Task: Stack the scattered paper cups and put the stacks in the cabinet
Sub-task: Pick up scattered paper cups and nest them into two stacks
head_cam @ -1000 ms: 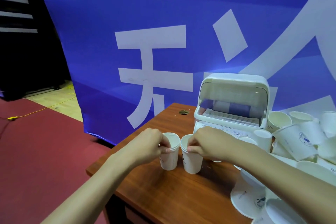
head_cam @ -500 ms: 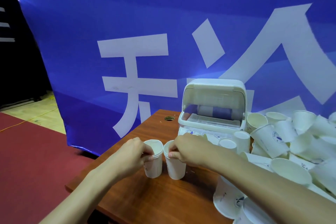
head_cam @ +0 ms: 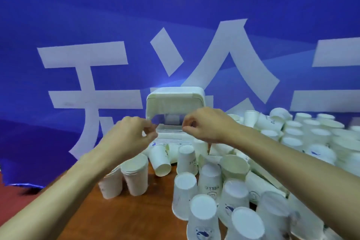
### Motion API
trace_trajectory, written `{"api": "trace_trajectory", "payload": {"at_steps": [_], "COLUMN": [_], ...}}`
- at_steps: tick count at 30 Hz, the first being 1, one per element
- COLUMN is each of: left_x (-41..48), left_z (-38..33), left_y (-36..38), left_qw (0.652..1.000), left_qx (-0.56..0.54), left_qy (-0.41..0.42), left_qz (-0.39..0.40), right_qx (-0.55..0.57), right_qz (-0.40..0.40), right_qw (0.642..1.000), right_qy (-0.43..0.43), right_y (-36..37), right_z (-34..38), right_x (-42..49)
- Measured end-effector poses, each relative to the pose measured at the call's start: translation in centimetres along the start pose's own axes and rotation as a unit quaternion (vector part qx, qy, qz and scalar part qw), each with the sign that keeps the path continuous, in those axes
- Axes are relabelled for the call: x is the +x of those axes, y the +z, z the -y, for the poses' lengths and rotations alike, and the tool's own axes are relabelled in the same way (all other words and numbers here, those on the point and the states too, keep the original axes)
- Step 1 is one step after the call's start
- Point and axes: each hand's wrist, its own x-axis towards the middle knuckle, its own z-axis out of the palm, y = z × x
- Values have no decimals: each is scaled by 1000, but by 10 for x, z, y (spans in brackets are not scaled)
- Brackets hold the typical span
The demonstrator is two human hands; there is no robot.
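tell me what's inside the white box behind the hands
Inside the box, under its raised lid, a pale ribbed floor shows, with nothing seen standing on it. The left hand and right hand cover both ends of the opening.

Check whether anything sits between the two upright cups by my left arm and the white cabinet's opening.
Yes. A cup tipped on its side lies on the table between the two upright cups and the cabinet, and the left hand and right hand hover before its opening.
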Motion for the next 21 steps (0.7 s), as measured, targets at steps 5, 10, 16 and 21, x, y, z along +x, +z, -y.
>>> {"api": "trace_trajectory", "payload": {"at_steps": [5, 10, 16, 21], "left_x": [46, 61, 59, 66], "left_z": [-124, -215, -248, -256], "left_y": [42, 102, 127, 112], "left_qw": [990, 986, 991, 989], "left_qx": [-40, -43, -19, -56], "left_qy": [132, 128, 103, 109], "left_qz": [21, 99, 80, 88], "right_qx": [-35, -83, -85, -97], "right_qz": [-8, 25, 106, 150], "right_qw": [990, 966, 944, 937], "right_qy": [139, 242, 302, 300], "right_y": [-34, -66, -72, -44], "right_z": [-95, -159, -197, -211], "right_x": [-85, -177, -232, -223]}}
